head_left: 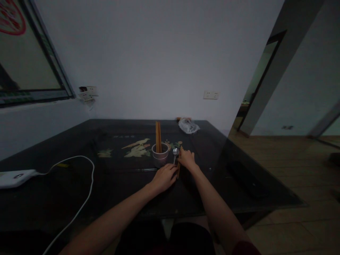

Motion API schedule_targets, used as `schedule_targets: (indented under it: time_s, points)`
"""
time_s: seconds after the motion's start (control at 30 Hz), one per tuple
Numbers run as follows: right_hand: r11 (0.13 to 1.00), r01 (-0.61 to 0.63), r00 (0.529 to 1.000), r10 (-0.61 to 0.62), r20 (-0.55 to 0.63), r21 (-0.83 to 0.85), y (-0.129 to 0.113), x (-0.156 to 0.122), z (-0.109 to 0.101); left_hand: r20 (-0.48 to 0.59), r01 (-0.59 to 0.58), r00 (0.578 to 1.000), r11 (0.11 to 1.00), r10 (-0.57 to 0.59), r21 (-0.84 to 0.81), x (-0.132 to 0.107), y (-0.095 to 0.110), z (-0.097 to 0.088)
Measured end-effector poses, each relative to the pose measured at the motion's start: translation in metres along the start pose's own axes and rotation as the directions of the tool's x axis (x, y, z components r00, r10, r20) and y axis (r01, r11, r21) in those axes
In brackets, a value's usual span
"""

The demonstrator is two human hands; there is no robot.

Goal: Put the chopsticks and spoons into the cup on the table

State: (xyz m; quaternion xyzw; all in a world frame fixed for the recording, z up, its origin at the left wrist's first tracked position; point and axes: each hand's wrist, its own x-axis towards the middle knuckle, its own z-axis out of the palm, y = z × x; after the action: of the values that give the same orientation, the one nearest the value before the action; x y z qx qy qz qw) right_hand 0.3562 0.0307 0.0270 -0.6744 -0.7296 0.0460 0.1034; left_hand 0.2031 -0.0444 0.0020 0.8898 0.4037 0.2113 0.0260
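Note:
Slim wooden chopsticks [179, 171] lie between my two hands, just over the dark table. My right hand [188, 158] has its fingers closed around their upper part. Lower down, my left hand [164, 177] curls its fingertips and thumb against the same chopsticks. A metal spoon [175, 152] lies to their left, its bowl pointing away from me and its handle running down to my left fingers, which hide the end. Beyond my left hand a light-coloured cup [160, 160] stands upright, with a bundle of wooden chopsticks [158, 136] in it.
A crumpled clear plastic bag [188, 126] lies at the table's [119, 198] back edge. On the right is a dark flat object [247, 179]. A white device [17, 178] with a white cable [91, 180] occupies the left side. A wall stands behind the table.

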Motion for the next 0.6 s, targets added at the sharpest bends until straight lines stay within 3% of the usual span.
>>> schedule_targets:
  time_s: [0.27,0.47,0.6]
  points:
    - [1.000,-0.024,1.000,0.024,-0.004,0.005,0.005,0.003,-0.001,-0.013,-0.024,1.000,1.000,0.024,-0.007,0.001,0.003,-0.002]
    - [0.994,-0.094,0.991,0.098,-0.089,0.055,0.016,0.009,-0.007,-0.017,-0.062,0.998,0.998,0.062,-0.010,0.001,0.005,-0.002]
    - [0.995,-0.074,0.990,0.081,-0.117,0.066,0.018,0.012,-0.006,0.000,-0.075,0.997,0.997,0.075,-0.004,0.001,0.005,-0.001]
